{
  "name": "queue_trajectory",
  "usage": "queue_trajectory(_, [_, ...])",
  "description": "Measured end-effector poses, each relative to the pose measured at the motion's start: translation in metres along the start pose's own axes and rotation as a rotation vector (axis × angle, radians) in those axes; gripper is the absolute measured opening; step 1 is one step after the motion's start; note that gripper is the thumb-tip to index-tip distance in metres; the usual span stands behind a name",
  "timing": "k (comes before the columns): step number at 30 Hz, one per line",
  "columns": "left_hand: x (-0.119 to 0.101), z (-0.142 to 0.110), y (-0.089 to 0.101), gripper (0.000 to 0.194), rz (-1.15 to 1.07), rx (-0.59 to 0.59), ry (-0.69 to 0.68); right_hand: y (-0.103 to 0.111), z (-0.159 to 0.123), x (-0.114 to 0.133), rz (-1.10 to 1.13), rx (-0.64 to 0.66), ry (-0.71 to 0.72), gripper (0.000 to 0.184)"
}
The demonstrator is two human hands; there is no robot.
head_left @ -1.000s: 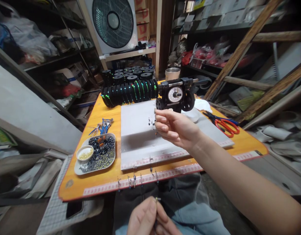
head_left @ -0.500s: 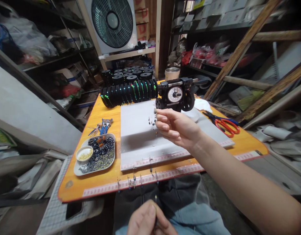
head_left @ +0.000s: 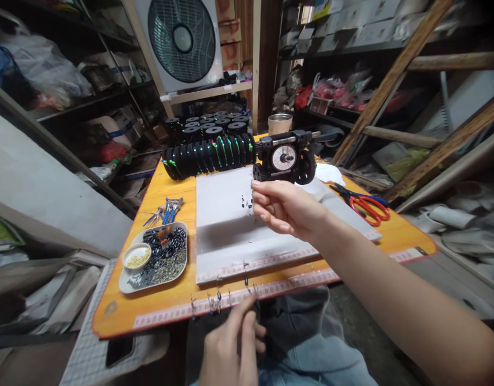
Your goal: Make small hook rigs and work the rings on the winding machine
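My right hand [head_left: 285,208] is raised over the white board [head_left: 218,252], its thumb and forefinger pinched together. What they hold is too small to make out. Small dark pieces with thin wire-like ends [head_left: 246,202] show just left of those fingertips. Low in front, my left hand [head_left: 234,340] reaches up to the table's near edge with fingers extended and slightly apart. Its forefinger tip is by several small hanging pieces [head_left: 219,296] along the pink-and-white measuring strip [head_left: 166,316]. I see nothing held in the left hand.
A tray [head_left: 185,262] holds dark and yellowish small parts and a white cup [head_left: 136,256]. Blue-ended pieces [head_left: 165,212] lie behind it. A geared winder [head_left: 285,158] bears a row of black spools [head_left: 210,155]. Red-handled scissors [head_left: 369,208] lie right, on the orange table [head_left: 150,187].
My left hand has risen from my lap to the table edge, and its pinch on a small yellow-tipped piece has opened. The right hand stays nearly in place; the view has shifted slightly.
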State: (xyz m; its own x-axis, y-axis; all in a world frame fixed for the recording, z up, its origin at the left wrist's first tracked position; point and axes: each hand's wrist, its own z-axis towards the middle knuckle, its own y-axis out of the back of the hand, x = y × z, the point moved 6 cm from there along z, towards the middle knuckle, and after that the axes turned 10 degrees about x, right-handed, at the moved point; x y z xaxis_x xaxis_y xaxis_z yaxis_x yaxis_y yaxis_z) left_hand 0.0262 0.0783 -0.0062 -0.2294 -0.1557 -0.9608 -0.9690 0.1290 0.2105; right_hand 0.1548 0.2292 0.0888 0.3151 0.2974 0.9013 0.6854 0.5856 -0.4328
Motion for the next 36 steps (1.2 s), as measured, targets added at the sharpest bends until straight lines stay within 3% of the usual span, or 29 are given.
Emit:
queue_trajectory(2, [-0.021, 0.012, 0.010, 0.033, 0.193, -0.087, -0.101, -0.001, -0.001, 0.005, -0.144, -0.008, 0.018, 0.032])
queue_trajectory(6, [-0.066, 0.051, 0.015, 0.031, 0.021, -0.057, -0.249, -0.007, -0.002, 0.015, -0.278, -0.007, 0.069, 0.030])
queue_trajectory(9, [-0.093, 0.079, 0.007, 0.028, -0.033, 0.036, -0.367, -0.010, -0.004, 0.018, -0.268, -0.013, 0.052, 0.030])
queue_trajectory(12, [-0.100, 0.095, -0.006, 0.024, -0.246, 0.180, -0.424, -0.009, -0.004, 0.017, -0.200, 0.003, 0.018, 0.029])
queue_trajectory(16, [-0.096, 0.093, -0.013, 0.026, -0.378, 0.234, -0.499, -0.010, -0.002, 0.009, -0.006, 0.120, -0.009, 0.028])
queue_trajectory(19, [-0.088, 0.080, -0.013, 0.026, -0.405, 0.232, -0.509, -0.007, -0.001, 0.001, 0.144, 0.104, -0.064, 0.030])
queue_trajectory(24, [-0.060, 0.047, -0.020, 0.022, -0.476, 0.346, -0.446, -0.004, 0.002, -0.002, 0.241, 0.076, -0.084, 0.029])
queue_trajectory(30, [-0.019, 0.025, -0.032, 0.026, -0.736, 0.440, -0.340, 0.000, 0.004, -0.006, 0.287, 0.050, -0.083, 0.029])
queue_trajectory(36, [-0.006, 0.013, -0.044, 0.027, -0.964, 0.474, -0.245, -0.001, 0.005, -0.009, 0.286, 0.059, -0.088, 0.028])
